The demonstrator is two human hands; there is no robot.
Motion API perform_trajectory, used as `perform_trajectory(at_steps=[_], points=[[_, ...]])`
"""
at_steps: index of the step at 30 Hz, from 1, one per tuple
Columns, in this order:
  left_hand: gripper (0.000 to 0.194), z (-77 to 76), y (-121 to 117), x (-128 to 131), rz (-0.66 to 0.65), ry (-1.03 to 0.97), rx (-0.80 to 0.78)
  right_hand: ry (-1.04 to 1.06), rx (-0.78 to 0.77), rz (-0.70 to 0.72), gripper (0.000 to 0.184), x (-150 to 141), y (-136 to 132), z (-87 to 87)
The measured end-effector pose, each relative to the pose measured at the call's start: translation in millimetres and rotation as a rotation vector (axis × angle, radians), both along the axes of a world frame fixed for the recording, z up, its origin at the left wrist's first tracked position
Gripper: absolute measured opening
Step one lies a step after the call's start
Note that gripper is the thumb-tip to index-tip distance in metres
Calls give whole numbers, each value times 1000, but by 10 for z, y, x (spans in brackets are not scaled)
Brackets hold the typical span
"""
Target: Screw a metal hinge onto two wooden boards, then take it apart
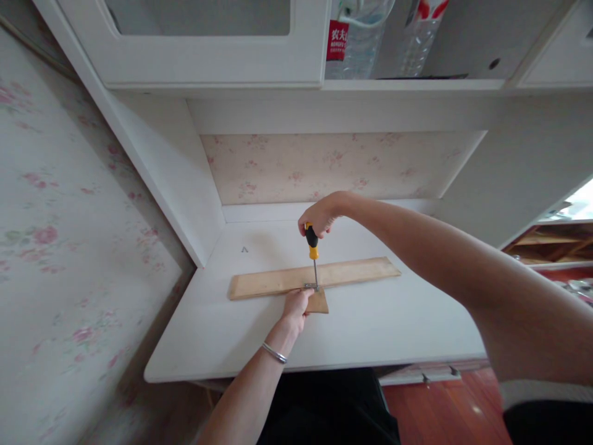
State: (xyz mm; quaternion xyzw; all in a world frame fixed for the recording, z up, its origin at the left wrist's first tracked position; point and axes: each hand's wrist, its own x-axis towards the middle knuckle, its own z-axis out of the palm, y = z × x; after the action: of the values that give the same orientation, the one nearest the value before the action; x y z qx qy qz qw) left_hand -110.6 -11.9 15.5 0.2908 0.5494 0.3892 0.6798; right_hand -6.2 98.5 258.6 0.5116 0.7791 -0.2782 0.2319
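Observation:
My right hand is closed round the black and yellow handle of a screwdriver, which stands nearly upright. Its tip meets a small metal bracket where two pieces of wood join. One is a long pale wooden board lying across the desk; the other is a short wooden piece on its near side. My left hand, with a silver bangle at the wrist, grips the short piece from the left, thumb on top by the bracket. Its other fingers are partly hidden under the wood.
The white desk has a rounded front left corner. A small dark V-shaped thing lies behind the board. Overhead, a cabinet shelf holds plastic bottles. White side panels and a floral wall bound the left.

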Motion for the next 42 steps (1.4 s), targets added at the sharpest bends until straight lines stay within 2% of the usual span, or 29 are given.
perform_trajectory(at_steps=[1,5,8,11,14,17,21,25,29,31,33,36,38,40,42], points=[[23,4,-2,0,4,3,0,7,-18,-15,54,-10,-8,3],[25,5,-5,-9,-1,15,-10,-80,35,-116,40,-49,-34,-11],[23,-6,-5,-20,-12,14,-14,-61,45,-66,34,-64,-39,-13],[22,-12,-5,-26,-18,17,-10,-36,-7,-64,47,-77,-38,3],[23,-14,-4,-24,-13,22,-12,-85,24,-123,36,-90,-34,11],[25,-20,1,-24,-5,22,-19,-123,83,-88,29,-92,-38,12],[24,-39,11,-25,-16,17,-21,-51,61,-51,55,-89,-40,14],[22,-61,18,-17,-12,43,-18,-114,87,-128,38,-75,-12,1],[23,-73,19,-15,-23,15,-7,-103,154,-56,30,-55,-10,-4],[23,-69,17,-17,-19,20,-8,-88,127,-28,40,-52,-23,0],[21,-57,13,-18,-13,12,-10,-90,80,-72,45,-52,-32,2],[19,-36,4,-18,-11,-23,-8,-137,67,-173,35,-45,-30,-2],[18,-27,-1,-17,-10,-32,-13,-162,117,-141,36,-37,-22,-9],[18,-23,-2,-15,-12,-38,-17,-150,131,-80,28,-33,-16,-15],[19,-20,-1,-14,-16,-42,-16,-107,113,-32,35,-39,-10,-20]])
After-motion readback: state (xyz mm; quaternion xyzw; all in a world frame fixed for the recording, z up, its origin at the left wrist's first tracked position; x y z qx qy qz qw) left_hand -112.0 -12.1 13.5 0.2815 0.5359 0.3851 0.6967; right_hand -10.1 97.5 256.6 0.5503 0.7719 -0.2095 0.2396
